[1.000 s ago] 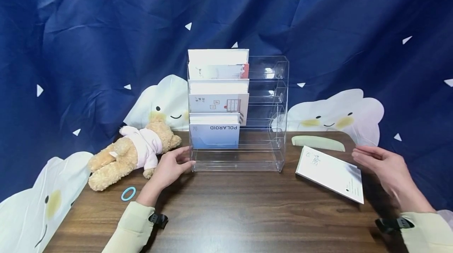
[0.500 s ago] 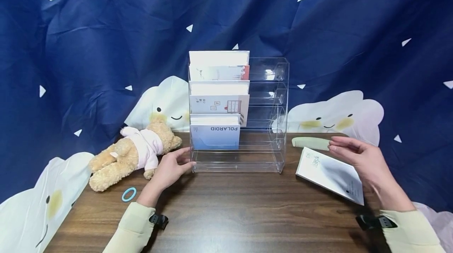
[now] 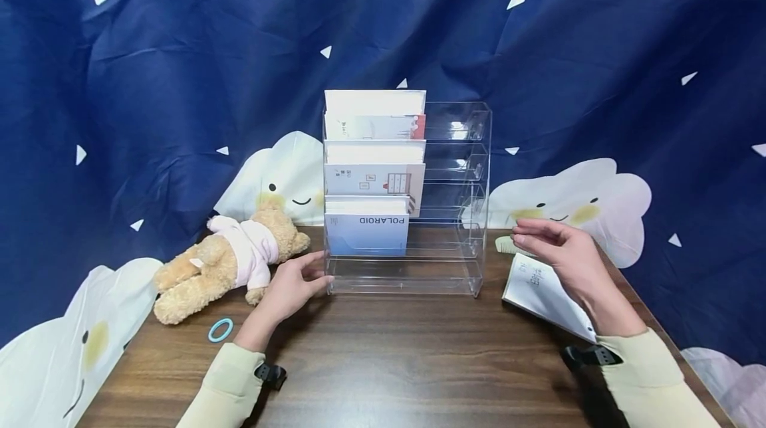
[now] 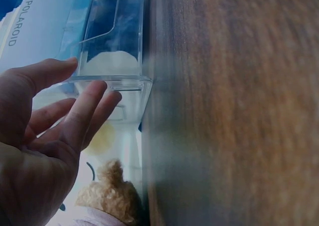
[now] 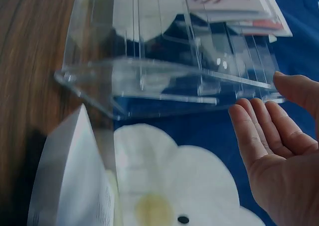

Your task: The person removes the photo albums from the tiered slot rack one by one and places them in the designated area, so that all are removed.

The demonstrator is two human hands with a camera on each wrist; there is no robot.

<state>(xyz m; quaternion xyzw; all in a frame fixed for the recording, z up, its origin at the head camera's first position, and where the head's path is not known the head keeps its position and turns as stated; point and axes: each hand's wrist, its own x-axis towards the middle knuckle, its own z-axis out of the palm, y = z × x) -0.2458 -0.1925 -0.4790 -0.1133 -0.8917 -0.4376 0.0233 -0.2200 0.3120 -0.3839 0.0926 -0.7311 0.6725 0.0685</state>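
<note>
A clear plastic rack (image 3: 443,248) with stepped tiers stands on the table, several card packs in its left half. The front pack (image 3: 367,234) is blue and reads POLAROID. My left hand (image 3: 293,290) holds the rack's lower left side edge, thumb at the front, fingers along the outside. In the air to the right of the rack is my right hand (image 3: 565,262), holding nothing, its fingers extended toward the rack. Beneath it lies a white booklet or flat box (image 3: 538,292), partly covered by the hand. A pale green comb (image 3: 505,245) is mostly hidden behind that hand.
A teddy bear (image 3: 239,255) in a pink top lies left of the rack. Near my left wrist is a light blue ring (image 3: 221,330). A dark blue curtain (image 3: 383,29) with clouds and white triangles hangs behind the wooden table (image 3: 395,355).
My right hand has moved left from beside the white booklet, crossing above it toward the rack. The left hand stays at the rack's side. The view has shifted slightly.
</note>
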